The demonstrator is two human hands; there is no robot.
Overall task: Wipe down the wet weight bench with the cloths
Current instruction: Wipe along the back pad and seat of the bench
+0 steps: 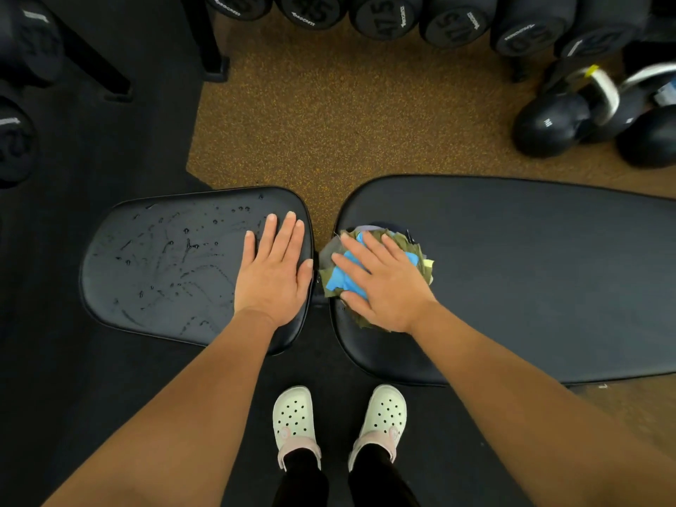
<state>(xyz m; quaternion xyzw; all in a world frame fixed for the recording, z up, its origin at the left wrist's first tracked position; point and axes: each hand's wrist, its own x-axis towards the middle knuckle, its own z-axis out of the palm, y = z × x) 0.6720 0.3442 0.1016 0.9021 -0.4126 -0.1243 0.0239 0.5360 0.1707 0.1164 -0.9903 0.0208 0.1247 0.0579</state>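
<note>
Speckled brown rubber floor (329, 115) fills the top middle of the view, with black matting (109, 148) from 9 o'clock down to 6. A row of black dumbbells (384, 16) lines the 12 o'clock edge, and black kettlebells (548, 126) sit at 2 o'clock.

The weight bench (457, 353) lies across the view with its long axis running from 9 o'clock to 3 o'clock. Its short seat pad (164, 258) is at 9 o'clock, with its rounded narrow end pointing toward 9. The long back pad (548, 287) stretches off past the 3 o'clock edge. A narrow gap at the centre separates the two pads. Water droplets (188, 245) and streaks cover the seat pad; the back pad looks matte, and no drops are visible on it.

The left hand (274, 272) lies flat on the seat pad's inner end, just at the 9 o'clock side of the gap. Its fingers are straight and close together, pointing toward 12, and it holds nothing.

The right hand (387, 287) presses palm-down on the cloths (340, 279). They form a bunched wad of olive and blue fabric on the back pad's inner end, right at the gap. The fingers are spread and nearly straight, pointing toward 10 o'clock. They lie on top of the wad rather than curling round it.

Pale green clogs (294, 415) stand on the matting at 6 o'clock, toes toward the bench.
</note>
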